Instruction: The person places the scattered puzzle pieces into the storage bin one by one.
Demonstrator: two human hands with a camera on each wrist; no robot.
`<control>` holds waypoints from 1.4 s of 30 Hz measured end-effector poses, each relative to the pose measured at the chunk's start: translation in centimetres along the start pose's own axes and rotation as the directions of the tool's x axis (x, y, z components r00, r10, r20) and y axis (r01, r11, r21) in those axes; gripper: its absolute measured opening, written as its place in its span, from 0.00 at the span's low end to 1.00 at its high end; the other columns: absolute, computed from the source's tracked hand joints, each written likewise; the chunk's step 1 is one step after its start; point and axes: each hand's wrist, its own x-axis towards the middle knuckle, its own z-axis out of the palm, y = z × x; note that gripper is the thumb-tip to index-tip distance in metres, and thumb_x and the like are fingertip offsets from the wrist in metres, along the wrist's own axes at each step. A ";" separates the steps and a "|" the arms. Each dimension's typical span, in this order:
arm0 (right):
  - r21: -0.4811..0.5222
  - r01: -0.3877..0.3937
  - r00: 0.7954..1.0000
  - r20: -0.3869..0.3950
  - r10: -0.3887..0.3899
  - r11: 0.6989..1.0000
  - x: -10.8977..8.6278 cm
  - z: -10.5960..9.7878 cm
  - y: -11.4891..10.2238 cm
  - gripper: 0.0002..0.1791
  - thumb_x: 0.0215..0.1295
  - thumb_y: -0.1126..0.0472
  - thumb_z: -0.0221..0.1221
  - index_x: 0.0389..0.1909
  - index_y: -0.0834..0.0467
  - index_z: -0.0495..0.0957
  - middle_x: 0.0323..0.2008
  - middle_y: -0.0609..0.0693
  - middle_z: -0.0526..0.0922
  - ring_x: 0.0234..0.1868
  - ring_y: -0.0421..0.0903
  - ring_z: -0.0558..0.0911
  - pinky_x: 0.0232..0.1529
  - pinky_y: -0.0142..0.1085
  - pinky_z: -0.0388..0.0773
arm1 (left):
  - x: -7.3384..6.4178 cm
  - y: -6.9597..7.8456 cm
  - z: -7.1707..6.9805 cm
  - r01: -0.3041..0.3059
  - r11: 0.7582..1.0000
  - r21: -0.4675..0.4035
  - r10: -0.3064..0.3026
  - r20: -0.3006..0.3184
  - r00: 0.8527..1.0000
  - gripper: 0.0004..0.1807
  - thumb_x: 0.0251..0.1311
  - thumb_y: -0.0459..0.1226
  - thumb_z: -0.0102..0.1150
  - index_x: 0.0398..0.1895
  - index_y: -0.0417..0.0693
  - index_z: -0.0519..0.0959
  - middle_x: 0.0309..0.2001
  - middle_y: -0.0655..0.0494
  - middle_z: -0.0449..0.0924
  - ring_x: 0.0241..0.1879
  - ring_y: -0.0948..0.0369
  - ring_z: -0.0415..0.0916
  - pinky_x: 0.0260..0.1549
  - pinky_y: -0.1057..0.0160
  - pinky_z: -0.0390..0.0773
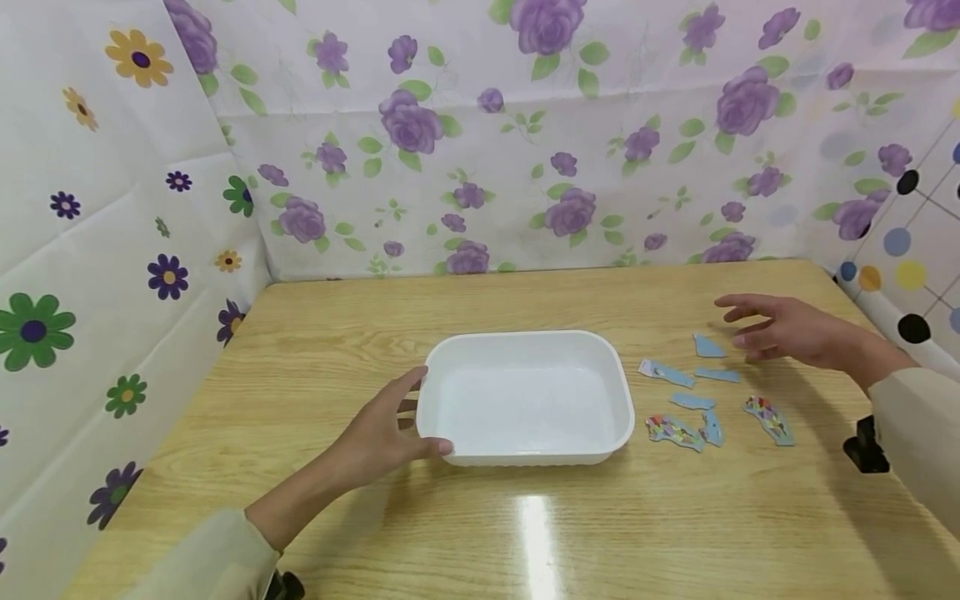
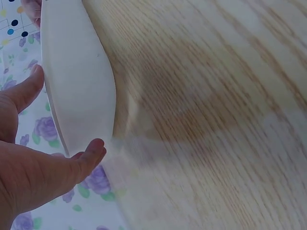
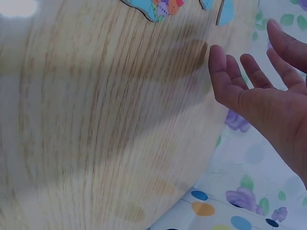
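A white rectangular plastic tray [image 1: 525, 400] with rounded corners stands mid-table, nothing inside it. My left hand [image 1: 386, 433] spans its left end, fingers spread, the thumb at the near rim corner and the index finger at the left rim. In the left wrist view, that hand [image 2: 48, 177] lies against the tray's outer wall [image 2: 79, 81]. To the right, my right hand [image 1: 806, 333] hovers with loosely bent fingers and holds nothing. Just left of its fingertips lies a light-blue triangular puzzle piece [image 1: 708, 346]. The right wrist view shows this hand [image 3: 268, 100] with fingers spread apart.
Several flat pieces lie right of the tray: a blue strip [image 1: 717, 375], a patterned strip [image 1: 666, 372], a multicoloured piece [image 1: 675, 432] and another multicoloured one [image 1: 771, 420] farther right. A flowered cloth [image 1: 465, 150] hangs behind the wooden table [image 1: 337, 333].
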 end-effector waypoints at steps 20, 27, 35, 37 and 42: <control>-0.091 0.102 0.994 -0.036 -0.106 0.991 1.2 1.3 1.2 0.37 0.62 0.63 0.63 0.69 0.65 0.58 0.67 0.69 0.58 0.66 0.68 0.59 0.45 0.26 0.75 | -0.1 -1.1 -0.1 0.104 0.971 -0.215 -0.096 0.050 0.994 0.59 0.43 0.39 0.78 0.75 0.53 0.48 0.63 0.41 0.64 0.58 0.46 0.71 0.48 0.55 0.79; -0.106 0.082 0.995 -0.041 -0.086 0.991 1.5 1.4 1.6 0.39 0.60 0.65 0.65 0.70 0.64 0.59 0.67 0.68 0.57 0.66 0.66 0.59 0.45 0.27 0.74 | -0.1 -1.0 0.0 0.120 0.969 -0.216 -0.112 0.048 0.993 0.59 0.43 0.39 0.78 0.75 0.53 0.48 0.63 0.41 0.65 0.59 0.45 0.71 0.49 0.53 0.79; -0.159 0.092 0.994 -0.038 -0.099 0.983 2.2 1.4 1.9 0.38 0.60 0.65 0.65 0.69 0.64 0.60 0.67 0.70 0.54 0.66 0.68 0.58 0.58 0.55 0.68 | -0.1 -1.0 -0.1 0.122 0.968 -0.219 -0.114 0.047 0.992 0.59 0.43 0.38 0.78 0.75 0.53 0.48 0.63 0.41 0.65 0.59 0.46 0.71 0.49 0.54 0.79; -0.167 0.089 0.994 -0.050 -0.099 0.982 2.5 1.4 2.1 0.36 0.59 0.66 0.65 0.68 0.64 0.62 0.66 0.69 0.54 0.65 0.68 0.58 0.58 0.58 0.65 | -0.1 -1.0 -0.1 0.123 0.967 -0.224 -0.115 0.049 0.992 0.58 0.43 0.38 0.78 0.75 0.53 0.48 0.63 0.41 0.65 0.59 0.46 0.71 0.49 0.54 0.79; -0.182 0.095 0.992 -0.060 -0.108 0.979 2.8 1.5 2.4 0.33 0.60 0.69 0.63 0.66 0.64 0.65 0.60 0.65 0.55 0.55 0.59 0.59 0.51 0.46 0.66 | 0.0 -1.1 0.1 0.121 0.966 -0.229 -0.111 0.052 0.992 0.58 0.43 0.37 0.77 0.75 0.53 0.49 0.63 0.41 0.64 0.59 0.47 0.71 0.48 0.54 0.79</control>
